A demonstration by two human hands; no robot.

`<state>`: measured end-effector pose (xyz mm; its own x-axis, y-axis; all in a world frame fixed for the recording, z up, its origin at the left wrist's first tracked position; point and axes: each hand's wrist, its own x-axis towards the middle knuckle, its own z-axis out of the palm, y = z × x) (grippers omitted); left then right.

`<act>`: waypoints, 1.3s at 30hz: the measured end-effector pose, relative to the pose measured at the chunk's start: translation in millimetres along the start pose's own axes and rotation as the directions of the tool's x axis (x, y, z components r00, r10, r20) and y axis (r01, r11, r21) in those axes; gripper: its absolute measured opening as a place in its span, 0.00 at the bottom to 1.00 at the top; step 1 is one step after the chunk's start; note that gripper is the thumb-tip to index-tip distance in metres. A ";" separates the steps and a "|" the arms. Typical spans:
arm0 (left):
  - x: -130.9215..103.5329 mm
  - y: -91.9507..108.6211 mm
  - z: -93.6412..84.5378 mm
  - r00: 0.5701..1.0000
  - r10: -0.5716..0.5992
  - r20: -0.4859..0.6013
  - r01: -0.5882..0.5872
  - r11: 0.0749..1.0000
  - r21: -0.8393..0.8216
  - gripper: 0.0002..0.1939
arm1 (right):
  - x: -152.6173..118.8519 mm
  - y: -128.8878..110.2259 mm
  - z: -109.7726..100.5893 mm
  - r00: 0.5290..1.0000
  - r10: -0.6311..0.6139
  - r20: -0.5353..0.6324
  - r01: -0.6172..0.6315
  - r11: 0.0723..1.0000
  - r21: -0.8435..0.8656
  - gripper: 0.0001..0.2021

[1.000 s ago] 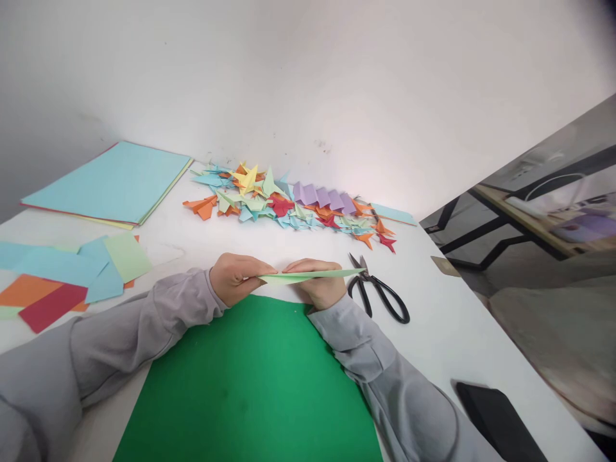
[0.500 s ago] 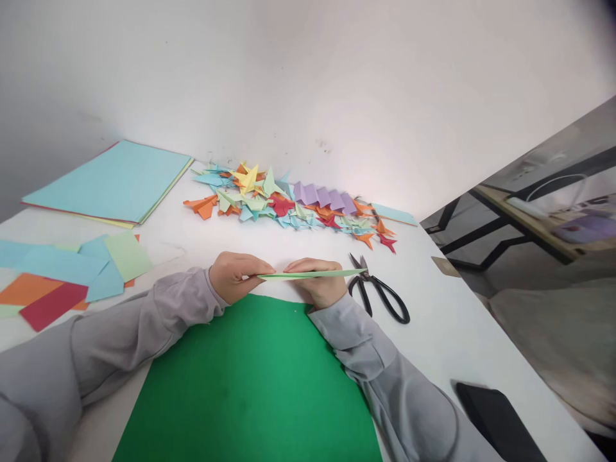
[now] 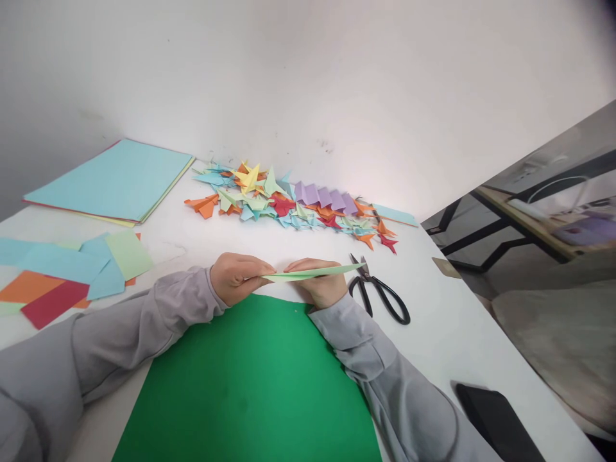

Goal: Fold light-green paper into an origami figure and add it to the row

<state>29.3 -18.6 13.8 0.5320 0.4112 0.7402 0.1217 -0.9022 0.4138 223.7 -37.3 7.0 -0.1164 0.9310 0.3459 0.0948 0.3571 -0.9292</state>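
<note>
A light green piece of paper (image 3: pixel 312 273) is held between both hands, seen nearly edge-on just above the far edge of a green sheet (image 3: pixel 255 378). My left hand (image 3: pixel 238 278) pinches its left end between thumb and fingers. My right hand (image 3: pixel 320 282) grips it nearer the middle, with the thumb partly hidden by the paper. The paper's right end sticks out past the right hand towards black-handled scissors (image 3: pixel 382 292), which lie with their blades slightly apart.
Folded paper shapes (image 3: pixel 269 199) lie heaped along the wall. Large coloured sheets (image 3: pixel 115 179) are stacked at the back left, with loose cut rectangles (image 3: pixel 62 269) in front. A dark flat object (image 3: pixel 495 420) rests near the table's right edge.
The green paper has tilted slightly, its right end now higher and more of its face showing. Both hands keep their hold in nearly the same place.
</note>
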 end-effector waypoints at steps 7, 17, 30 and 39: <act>0.2 -0.3 -0.5 1.000 0.022 0.000 -0.022 1.000 -0.009 0.07 | -0.3 0.3 1.3 0.999 0.027 -0.018 -0.026 0.999 0.024 0.08; -2.9 -4.7 4.4 0.999 -0.019 -0.039 0.022 0.997 0.077 0.07 | 0.1 -0.2 -1.1 1.000 0.028 -0.003 -0.028 0.999 0.017 0.07; 0.1 1.4 1.7 0.999 -0.032 -0.002 0.032 0.999 0.000 0.06 | -1.6 7.6 0.8 0.997 0.082 -0.009 -0.082 0.997 -0.009 0.06; -3.1 -2.4 8.2 0.996 -0.027 0.088 0.020 0.996 0.086 0.09 | -4.3 -3.6 8.9 0.988 0.099 0.121 -0.084 0.989 -0.125 0.06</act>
<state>34.2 -18.7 6.2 0.6001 0.4228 0.6790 0.2042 -0.9017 0.3810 215.0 -43.3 7.7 -0.2254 0.9459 0.2335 0.2273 0.2841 -0.9315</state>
